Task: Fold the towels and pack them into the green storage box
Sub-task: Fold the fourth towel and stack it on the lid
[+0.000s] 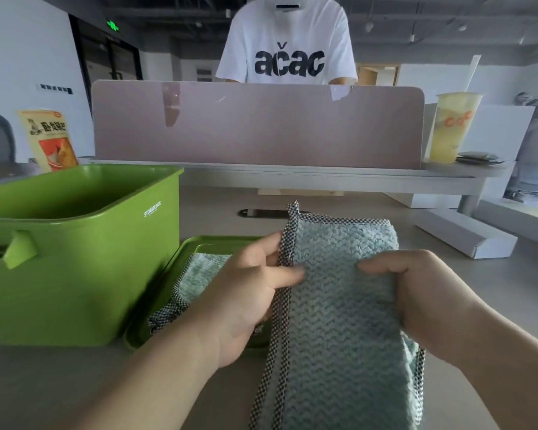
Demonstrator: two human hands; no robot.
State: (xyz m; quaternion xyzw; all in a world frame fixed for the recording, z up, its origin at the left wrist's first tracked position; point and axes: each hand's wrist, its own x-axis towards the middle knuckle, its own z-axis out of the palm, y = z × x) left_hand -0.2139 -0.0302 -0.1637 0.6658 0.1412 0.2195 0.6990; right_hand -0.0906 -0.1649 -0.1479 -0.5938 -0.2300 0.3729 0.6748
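Observation:
A light blue towel (339, 305) with a black-and-white checked border lies folded into a long strip on the desk in front of me. My left hand (246, 293) pinches its left checked edge. My right hand (423, 302) grips its right side with curled fingers. The green storage box (75, 268) stands open at the left, and nothing shows inside it from here. Its green lid (180, 262) lies flat beside it, and a second blue towel (199, 274) rests on the lid, partly hidden by my left hand.
A pink desk divider (258, 125) runs across the back, with a person in a white T-shirt (289, 41) behind it. A yellow drink cup (454, 125) stands at the right, a snack bag (48, 138) at the left. A white box (466, 234) lies at the right.

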